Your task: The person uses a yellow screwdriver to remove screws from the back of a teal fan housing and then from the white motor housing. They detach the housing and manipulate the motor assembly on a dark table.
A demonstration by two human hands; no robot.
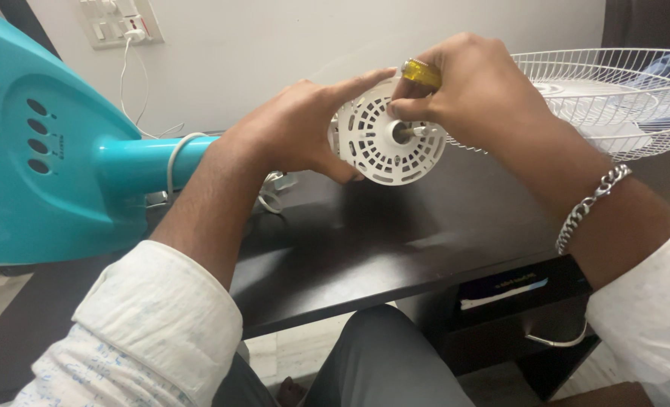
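The white round motor housing (384,139) of the fan is held up above the dark bench (365,241), its flat slotted face turned toward the camera, with a metal shaft (404,133) at the centre. A screwdriver with a yellow translucent handle (421,73) stands tilted against that face, its tip hidden near the shaft.

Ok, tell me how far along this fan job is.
Done: the white wire guard is off, lying on the dark table. In hand: the left hand steadies the white motor housing while the right hand works a yellow-handled screwdriver at its centre. Left: no blade in view.
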